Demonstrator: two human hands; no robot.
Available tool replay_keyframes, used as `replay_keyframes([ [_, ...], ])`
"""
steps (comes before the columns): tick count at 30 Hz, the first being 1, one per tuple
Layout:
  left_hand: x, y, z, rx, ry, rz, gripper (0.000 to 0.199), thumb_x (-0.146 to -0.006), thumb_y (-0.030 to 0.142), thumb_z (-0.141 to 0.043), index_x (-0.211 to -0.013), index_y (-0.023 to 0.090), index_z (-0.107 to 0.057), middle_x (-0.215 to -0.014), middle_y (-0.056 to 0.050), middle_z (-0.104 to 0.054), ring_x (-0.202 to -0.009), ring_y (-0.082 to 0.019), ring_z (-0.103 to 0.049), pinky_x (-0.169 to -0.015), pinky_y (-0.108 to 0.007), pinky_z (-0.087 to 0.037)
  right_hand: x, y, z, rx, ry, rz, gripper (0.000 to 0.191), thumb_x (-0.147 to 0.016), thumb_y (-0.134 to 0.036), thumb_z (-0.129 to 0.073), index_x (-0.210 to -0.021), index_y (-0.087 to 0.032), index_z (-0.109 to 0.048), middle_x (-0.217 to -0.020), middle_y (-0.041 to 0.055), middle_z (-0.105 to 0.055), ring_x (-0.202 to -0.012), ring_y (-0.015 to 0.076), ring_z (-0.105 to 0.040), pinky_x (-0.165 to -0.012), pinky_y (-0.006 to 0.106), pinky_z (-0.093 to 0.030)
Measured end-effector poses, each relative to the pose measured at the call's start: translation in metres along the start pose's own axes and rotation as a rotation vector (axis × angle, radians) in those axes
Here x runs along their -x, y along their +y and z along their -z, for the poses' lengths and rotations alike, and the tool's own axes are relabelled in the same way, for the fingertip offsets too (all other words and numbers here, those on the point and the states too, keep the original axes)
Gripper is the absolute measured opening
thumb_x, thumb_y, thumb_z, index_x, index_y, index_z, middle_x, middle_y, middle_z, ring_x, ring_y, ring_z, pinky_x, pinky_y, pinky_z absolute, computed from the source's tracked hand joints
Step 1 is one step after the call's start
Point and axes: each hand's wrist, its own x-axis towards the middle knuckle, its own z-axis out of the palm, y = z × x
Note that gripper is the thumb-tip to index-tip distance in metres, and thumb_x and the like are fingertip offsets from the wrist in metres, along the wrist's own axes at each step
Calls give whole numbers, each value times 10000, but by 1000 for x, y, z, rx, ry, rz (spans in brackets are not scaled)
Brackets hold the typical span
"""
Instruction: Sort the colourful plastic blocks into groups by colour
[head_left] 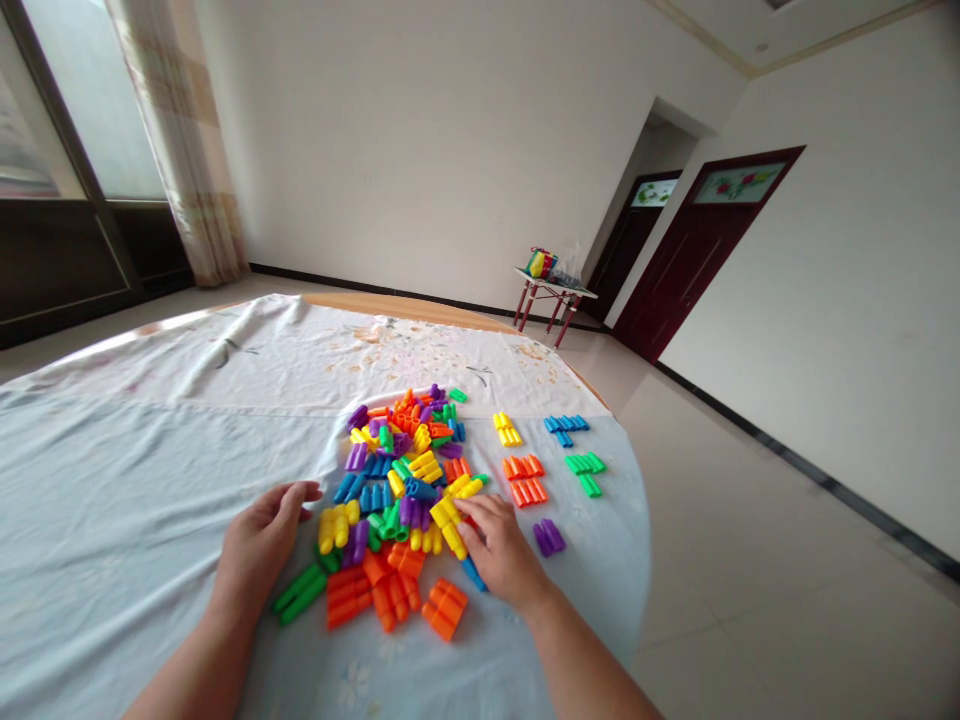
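A pile of colorful plastic building blocks [405,470], shaped like joined tubes, lies on the cloth-covered table. At the pile's right side, my right hand [501,548] has its thumb and fingers closed on a yellow block [448,527]. A blue block [473,573] lies partly hidden beneath that hand. My left hand [262,532] rests by the pile's left edge, fingers loosely bent and apart, with nothing visible in them. Closest to it are a yellow block [338,526] and a long green block [300,592]. Several orange blocks [395,598] lie at the near side.
Right of the pile, sorted groups lie apart: yellow [508,430], blue [566,428], orange [526,480], green [586,472] and purple [549,537] blocks. The tablecloth [172,480] has wrinkles. Beyond the table stands a small side table [551,287] with bags.
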Motion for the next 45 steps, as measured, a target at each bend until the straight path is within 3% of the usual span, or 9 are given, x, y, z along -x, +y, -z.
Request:
replay_keyframes([
  [9,0,0,1,10,-18,22,424,-725,533,-473,-848,177,-668,-831,-36,-712,-689,-183,-619,-683,-273,-487,-11,-7,25,-3,-88,88,363,-893,-164,-484,-1220,-300,-566,-1103,36,-642,-1050,204,-543,-933,404,-430],
  [13,1,3,2,10,-35,25,413,-732,515,-489,-871,171,-672,-847,-29,-714,-701,-173,-615,-697,-254,-475,-9,-14,21,12,-177,64,325,-884,-201,-521,-1191,-282,-590,-1072,35,-658,-1016,204,-559,-911,386,-434],
  [17,1,3,2,7,-44,32,410,-739,506,-487,-874,165,-672,-844,-29,-712,-702,-167,-614,-688,-241,-470,-4,-18,13,21,-139,-26,412,-800,-360,-645,-1189,-233,-591,-1049,67,-662,-981,240,-569,-868,391,-449],
  [20,1,2,3,4,-47,32,415,-744,505,-485,-885,161,-670,-851,-31,-710,-706,-167,-615,-681,-240,-471,-3,-22,5,89,-126,-38,482,-734,-362,-711,-1181,-224,-592,-1027,83,-662,-973,272,-564,-853,417,-444],
  [27,-1,2,1,-19,-39,23,425,-750,511,-467,-886,162,-667,-837,-33,-711,-699,-172,-614,-692,-256,-476,-6,-28,-6,208,-134,30,398,-884,-255,-494,-1273,-170,-496,-1016,116,-644,-977,262,-563,-861,436,-442],
  [35,8,8,1,-71,-39,-52,411,-778,513,-453,-898,175,-655,-863,-39,-700,-736,-178,-624,-703,-267,-479,-8,-30,-5,111,-82,68,337,-916,-198,-386,-1225,-126,-498,-1047,118,-632,-992,233,-570,-897,415,-446],
  [37,17,15,-3,-95,-52,-166,399,-779,518,-468,-927,196,-652,-933,-45,-691,-820,-186,-620,-742,-268,-473,-9,-31,-7,102,-99,98,369,-926,-228,-401,-1279,-141,-463,-1050,111,-628,-987,233,-566,-881,413,-452],
  [42,37,35,-19,-331,-251,-804,404,-780,439,-556,-1148,278,-596,-1121,-51,-649,-1038,-202,-570,-889,-322,-453,-10,-32,-14,88,-112,123,411,-895,-264,-522,-1295,-200,-454,-1041,78,-632,-971,225,-559,-877,404,-442],
  [45,42,37,-25,-437,-338,-976,453,-766,420,-593,-1204,312,-562,-1119,-42,-660,-1031,-195,-582,-893,-327,-462,-10,-30,-19,70,-78,104,401,-857,-230,-581,-1240,-165,-482,-1042,84,-638,-972,227,-560,-882,403,-433],
])
